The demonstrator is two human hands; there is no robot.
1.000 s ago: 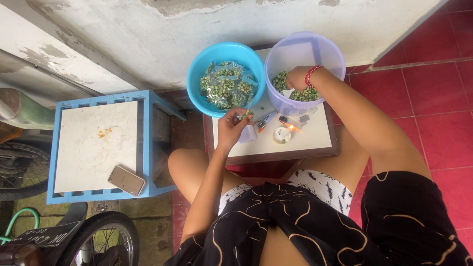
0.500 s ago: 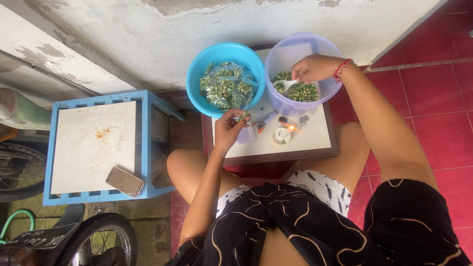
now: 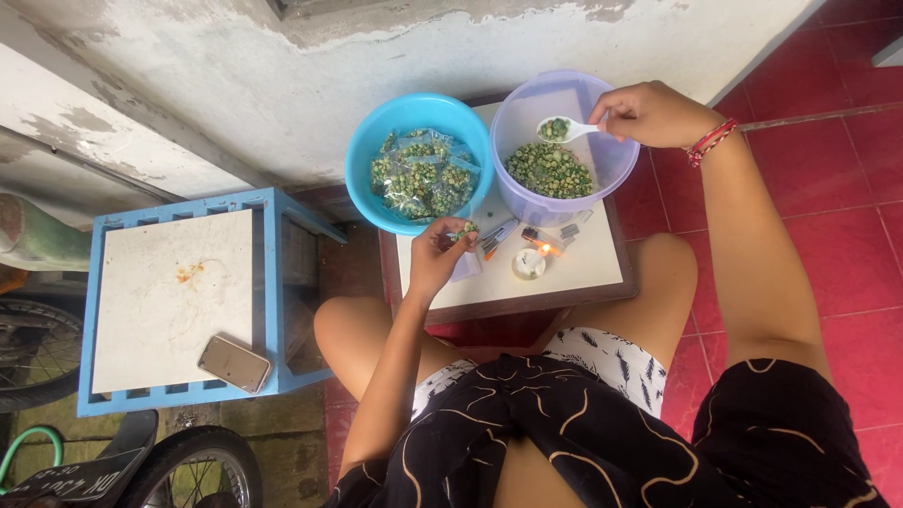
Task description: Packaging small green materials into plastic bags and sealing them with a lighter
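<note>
My right hand holds a white spoon filled with green peas over the lilac bowl, which contains loose green peas. My left hand pinches a small clear plastic bag with a few peas in it, just below the blue bowl. The blue bowl is full of filled pea packets. Both bowls stand on a small white-topped table above my knees.
A lit candle and small tools lie on the table by my left hand. To the left stands a blue-framed stand with a phone on it. A wheel sits lower left, a wall behind.
My right hand has lifted out of the lilac bowl with a spoonful of peas and moved right. My left hand stayed by the blue bowl with the bag.
</note>
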